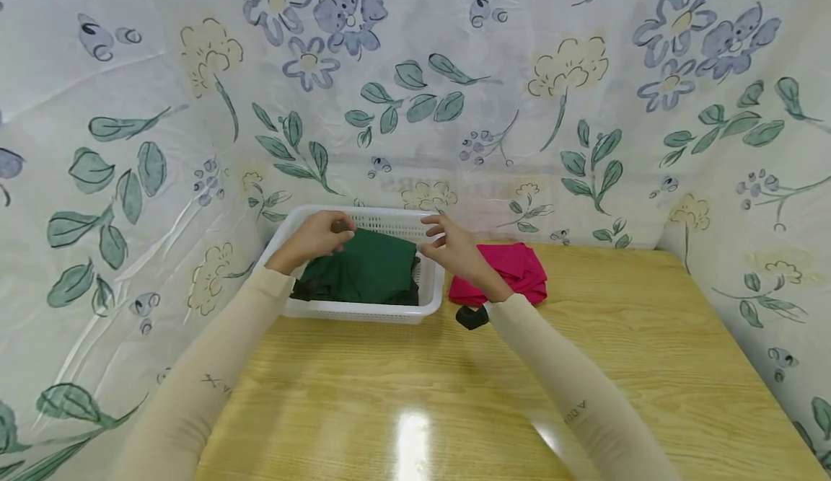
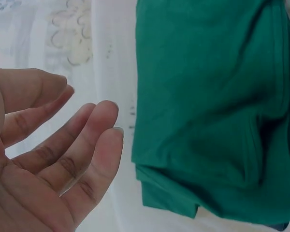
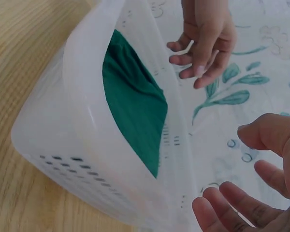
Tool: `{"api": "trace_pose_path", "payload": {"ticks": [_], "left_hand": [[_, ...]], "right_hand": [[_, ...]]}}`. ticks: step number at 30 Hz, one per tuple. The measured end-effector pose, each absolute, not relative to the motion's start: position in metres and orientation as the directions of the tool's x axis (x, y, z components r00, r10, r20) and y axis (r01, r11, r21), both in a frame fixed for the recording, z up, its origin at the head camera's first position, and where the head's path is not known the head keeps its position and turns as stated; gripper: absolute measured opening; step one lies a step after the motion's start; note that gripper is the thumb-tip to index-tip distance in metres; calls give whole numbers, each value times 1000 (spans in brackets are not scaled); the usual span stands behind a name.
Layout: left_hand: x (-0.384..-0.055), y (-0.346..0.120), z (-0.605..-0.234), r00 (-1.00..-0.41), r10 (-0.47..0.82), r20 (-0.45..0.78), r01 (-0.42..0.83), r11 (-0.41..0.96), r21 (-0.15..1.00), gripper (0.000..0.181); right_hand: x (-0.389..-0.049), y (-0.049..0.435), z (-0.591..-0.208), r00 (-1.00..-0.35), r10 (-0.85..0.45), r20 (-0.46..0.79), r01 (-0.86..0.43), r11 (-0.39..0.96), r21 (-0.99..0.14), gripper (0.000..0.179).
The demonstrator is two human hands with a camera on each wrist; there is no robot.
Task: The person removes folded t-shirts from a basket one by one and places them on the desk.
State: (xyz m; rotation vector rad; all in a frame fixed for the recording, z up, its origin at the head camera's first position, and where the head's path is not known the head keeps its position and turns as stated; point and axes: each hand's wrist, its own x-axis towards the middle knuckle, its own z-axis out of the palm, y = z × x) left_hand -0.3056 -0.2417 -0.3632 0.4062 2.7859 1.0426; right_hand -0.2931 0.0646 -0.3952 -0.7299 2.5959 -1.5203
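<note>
A folded green cloth garment [image 1: 373,268] lies in a white plastic basket [image 1: 363,314] with slotted walls. Over the basket's left side hovers my left hand [image 1: 321,234], fingers loosely bent and holding nothing. My right hand [image 1: 454,249] is above the basket's right rim, its fingers spread and likewise without anything in them. In the left wrist view the green garment [image 2: 208,111] shows creases and a folded lower edge, with the fingers apart from it. Dark cloth [image 1: 301,291] peeks out from beneath the green garment.
A folded pink-red cloth [image 1: 519,272] lies on the wooden table [image 1: 584,365] right of the basket, partly behind my right wrist. A black strap piece [image 1: 472,317] sits at that wrist. Flower-patterned sheeting [image 1: 415,106] closes off the back and sides.
</note>
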Motion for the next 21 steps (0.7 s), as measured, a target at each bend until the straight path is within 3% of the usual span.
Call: {"api": "trace_pose_path", "payload": {"ticks": [9, 21], "left_hand": [[-308, -264, -368, -959, 274, -76, 165, 754, 636, 30], [-304, -285, -377, -959, 246, -144, 107, 778, 620, 33]], "right_hand": [[-290, 41, -397, -840, -507, 191, -437, 426, -792, 54], [-294, 26, -412, -840, -522, 148, -438, 493, -752, 55]]}}
